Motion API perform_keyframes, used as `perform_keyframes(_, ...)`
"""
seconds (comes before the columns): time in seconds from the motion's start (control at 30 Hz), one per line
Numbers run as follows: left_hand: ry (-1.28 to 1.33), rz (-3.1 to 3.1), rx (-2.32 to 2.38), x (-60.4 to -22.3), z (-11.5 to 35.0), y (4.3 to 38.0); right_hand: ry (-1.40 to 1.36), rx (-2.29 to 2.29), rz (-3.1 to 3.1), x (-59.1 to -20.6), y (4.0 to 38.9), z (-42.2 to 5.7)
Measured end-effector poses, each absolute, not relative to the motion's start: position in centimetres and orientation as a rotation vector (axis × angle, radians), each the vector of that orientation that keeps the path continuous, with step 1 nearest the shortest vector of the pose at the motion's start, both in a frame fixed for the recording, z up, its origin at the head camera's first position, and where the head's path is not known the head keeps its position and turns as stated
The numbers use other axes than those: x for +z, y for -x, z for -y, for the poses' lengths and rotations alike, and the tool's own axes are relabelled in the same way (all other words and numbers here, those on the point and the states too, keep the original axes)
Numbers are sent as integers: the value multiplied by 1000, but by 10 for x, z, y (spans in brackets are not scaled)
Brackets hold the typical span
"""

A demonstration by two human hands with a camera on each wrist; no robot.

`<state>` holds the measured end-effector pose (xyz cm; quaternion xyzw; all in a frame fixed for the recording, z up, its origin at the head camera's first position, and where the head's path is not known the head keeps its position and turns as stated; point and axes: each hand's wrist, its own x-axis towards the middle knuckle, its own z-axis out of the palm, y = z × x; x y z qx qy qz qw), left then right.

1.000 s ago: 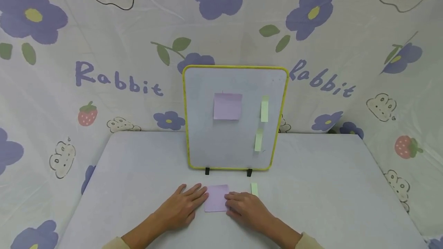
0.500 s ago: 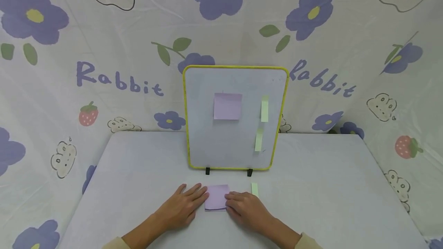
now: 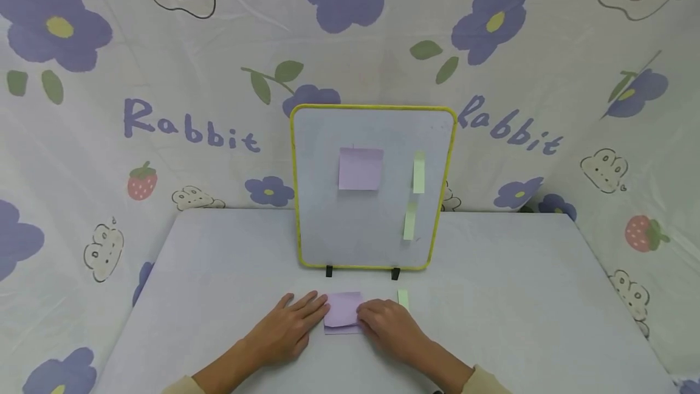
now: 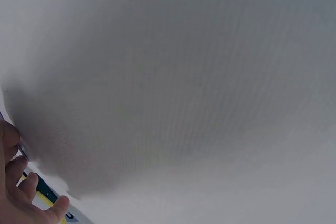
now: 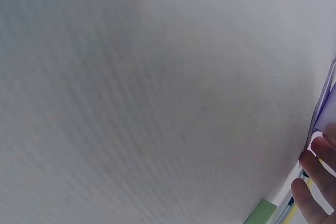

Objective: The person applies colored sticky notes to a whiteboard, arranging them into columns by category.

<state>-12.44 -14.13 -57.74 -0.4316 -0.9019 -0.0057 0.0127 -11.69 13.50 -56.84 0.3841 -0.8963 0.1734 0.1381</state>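
A pad of purple sticky notes [image 3: 343,331] lies on the white table between both hands. Its top sheet [image 3: 342,309] is lifted along the near edge, baring a strip of the pad underneath. My left hand [image 3: 290,324] rests at the pad's left side, with extended fingertips on its edge. At the other side, my right hand [image 3: 391,327] pinches the near right corner of the top sheet. In the right wrist view the raised purple sheet [image 5: 328,111] shows at the right edge, partly cut off. The left wrist view shows mostly tabletop.
Behind the pad stands a whiteboard [image 3: 355,248] with a yellow frame on black feet [image 3: 329,271]. It bears a purple note [image 3: 361,169] and two narrow green notes [image 3: 418,175]. A green strip [image 3: 403,298] lies on the table just beyond the right hand.
The near edge of the top sheet has risen from the pad and bent away from the person. My right hand has shifted slightly with its corner; the left hand has stayed put.
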Motion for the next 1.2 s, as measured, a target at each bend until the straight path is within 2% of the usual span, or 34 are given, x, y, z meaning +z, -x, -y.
perform_keyframes(0.97,1312,2813,-74,-576,143,122,-1002,741,2774,-552,118,-135)
perform_keyframes(1.2,1304,2816,-60,-577,142,122,-884,1025,2889,-551,119,-137)
